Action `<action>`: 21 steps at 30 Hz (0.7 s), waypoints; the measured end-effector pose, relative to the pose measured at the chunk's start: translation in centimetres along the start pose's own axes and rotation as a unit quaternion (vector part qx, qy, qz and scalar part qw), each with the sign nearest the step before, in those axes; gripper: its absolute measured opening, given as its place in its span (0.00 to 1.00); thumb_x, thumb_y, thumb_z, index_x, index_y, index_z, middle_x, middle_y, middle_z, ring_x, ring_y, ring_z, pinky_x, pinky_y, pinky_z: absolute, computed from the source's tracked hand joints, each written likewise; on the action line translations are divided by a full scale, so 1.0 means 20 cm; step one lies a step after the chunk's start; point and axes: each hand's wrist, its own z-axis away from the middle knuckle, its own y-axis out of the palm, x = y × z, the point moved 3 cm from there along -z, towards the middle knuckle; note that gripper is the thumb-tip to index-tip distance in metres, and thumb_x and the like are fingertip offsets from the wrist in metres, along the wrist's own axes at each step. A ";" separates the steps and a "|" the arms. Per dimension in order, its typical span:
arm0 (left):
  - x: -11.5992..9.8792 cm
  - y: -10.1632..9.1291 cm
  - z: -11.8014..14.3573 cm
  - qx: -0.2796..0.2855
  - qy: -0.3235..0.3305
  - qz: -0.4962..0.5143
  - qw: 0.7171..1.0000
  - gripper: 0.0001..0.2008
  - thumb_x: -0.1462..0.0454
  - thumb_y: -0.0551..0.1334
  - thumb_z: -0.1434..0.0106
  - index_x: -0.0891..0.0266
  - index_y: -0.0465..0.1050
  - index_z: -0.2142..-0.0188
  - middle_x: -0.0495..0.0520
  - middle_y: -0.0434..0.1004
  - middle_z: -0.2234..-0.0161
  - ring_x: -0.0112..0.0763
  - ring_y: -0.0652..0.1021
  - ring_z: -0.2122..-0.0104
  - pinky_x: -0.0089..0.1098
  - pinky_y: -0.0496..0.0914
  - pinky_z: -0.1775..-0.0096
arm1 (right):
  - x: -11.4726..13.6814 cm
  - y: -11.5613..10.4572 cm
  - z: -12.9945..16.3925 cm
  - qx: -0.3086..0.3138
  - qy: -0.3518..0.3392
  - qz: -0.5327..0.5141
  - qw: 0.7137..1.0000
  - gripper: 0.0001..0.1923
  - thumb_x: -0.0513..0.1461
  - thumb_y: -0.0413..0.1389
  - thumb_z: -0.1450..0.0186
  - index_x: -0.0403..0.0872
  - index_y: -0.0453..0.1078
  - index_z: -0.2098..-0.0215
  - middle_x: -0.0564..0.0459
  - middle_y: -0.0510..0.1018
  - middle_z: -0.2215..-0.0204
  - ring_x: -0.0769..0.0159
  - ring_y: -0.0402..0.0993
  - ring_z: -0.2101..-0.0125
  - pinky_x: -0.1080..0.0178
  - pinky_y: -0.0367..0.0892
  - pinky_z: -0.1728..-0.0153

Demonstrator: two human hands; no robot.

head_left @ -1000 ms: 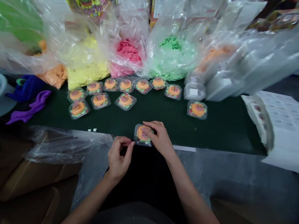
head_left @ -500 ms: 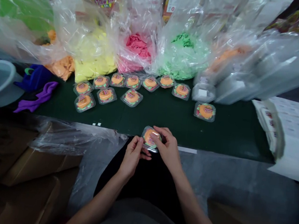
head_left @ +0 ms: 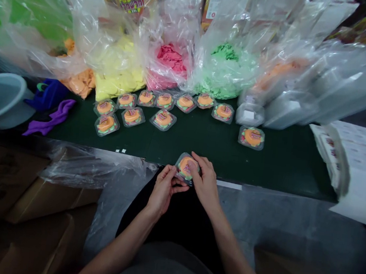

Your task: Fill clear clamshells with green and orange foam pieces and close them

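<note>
Between my hands, at the table's near edge, is a clear plastic candy pack [head_left: 184, 165] with an orange burger-shaped filling and a small printed label. My left hand [head_left: 164, 188] pinches its left corner, thumb on top and fingers beneath. My right hand [head_left: 205, 180] grips the right side, its thumb lying over the label and its fingers round the far edge. Several similar packs [head_left: 163, 119] lie in loose rows on the dark green table [head_left: 182, 141]. One more pack [head_left: 251, 137] sits apart on the right.
Bags of yellow [head_left: 120, 67], pink [head_left: 171, 61] and green candy [head_left: 223, 67] line the back. Stacked clear containers [head_left: 284, 108] stand at right, beside label sheets [head_left: 359, 164]. At left are a grey tub [head_left: 2, 100] and a purple cloth [head_left: 52, 119]. Cardboard boxes [head_left: 48, 205] lie below.
The pack has tilted slightly and risen a little in my hands, and my right thumb has shifted on its top. The whole view has moved slightly; the packs on the table stay put.
</note>
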 end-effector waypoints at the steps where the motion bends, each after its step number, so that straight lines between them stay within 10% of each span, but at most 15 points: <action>1: 0.00 0.00 0.00 0.001 0.003 0.000 1.000 0.21 0.51 0.71 0.40 0.61 0.65 0.65 0.47 0.77 0.68 0.23 0.78 0.74 0.31 0.81 0.66 | 0.00 0.00 0.00 0.002 0.003 0.002 1.000 0.23 0.48 0.50 0.26 0.47 0.71 0.39 0.42 0.78 0.50 0.51 0.71 0.50 0.48 0.66 0.48; 12: 0.01 0.03 0.04 -0.017 0.043 -0.082 0.996 0.22 0.45 0.67 0.37 0.62 0.68 0.65 0.49 0.75 0.69 0.26 0.77 0.71 0.29 0.79 0.66 | 0.01 -0.03 0.00 0.022 0.040 -0.066 0.997 0.19 0.49 0.55 0.30 0.51 0.75 0.45 0.45 0.76 0.53 0.52 0.72 0.51 0.49 0.68 0.48; 21: -0.17 -0.14 0.12 0.229 -0.038 -0.334 0.913 0.17 0.51 0.61 0.30 0.62 0.67 0.68 0.47 0.69 0.75 0.23 0.69 0.76 0.25 0.66 0.71 | 0.02 -0.14 0.32 0.109 0.273 -0.325 0.899 0.14 0.48 0.67 0.40 0.50 0.76 0.61 0.53 0.78 0.64 0.63 0.72 0.64 0.60 0.69 0.61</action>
